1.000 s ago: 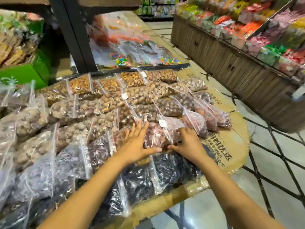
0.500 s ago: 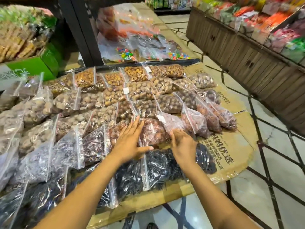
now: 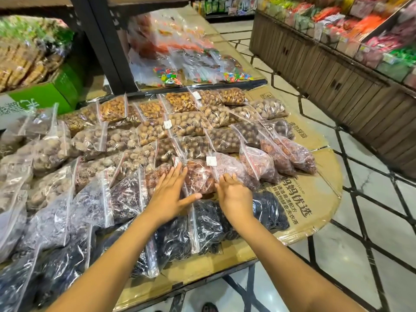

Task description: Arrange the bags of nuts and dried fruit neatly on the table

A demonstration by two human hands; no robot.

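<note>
Rows of clear zip bags of nuts and dried fruit cover a cardboard-topped table [image 3: 315, 199]. A bag of reddish dried fruit [image 3: 200, 179] with a white label lies in the middle of the near rows. My left hand [image 3: 171, 194] lies flat on that bag's left side, fingers spread. Against its right side rests my right hand [image 3: 234, 194], fingers curled on the plastic; whether it grips is unclear. Dark dried-fruit bags [image 3: 207, 224] lie just under both wrists. More reddish bags [image 3: 258, 165] sit to the right.
A black shelf post [image 3: 105, 41] rises behind the table, with bags of coloured sweets [image 3: 171, 75] past it. A green box [image 3: 51, 95] stands at the left. A wooden display stand [image 3: 337, 70] of packaged goods runs along the right, across a tiled aisle [image 3: 371, 210].
Both hands have stayed on the reddish bag, shifting slightly. My right hand's fingers now curl over its right edge. The view has shifted a little.
</note>
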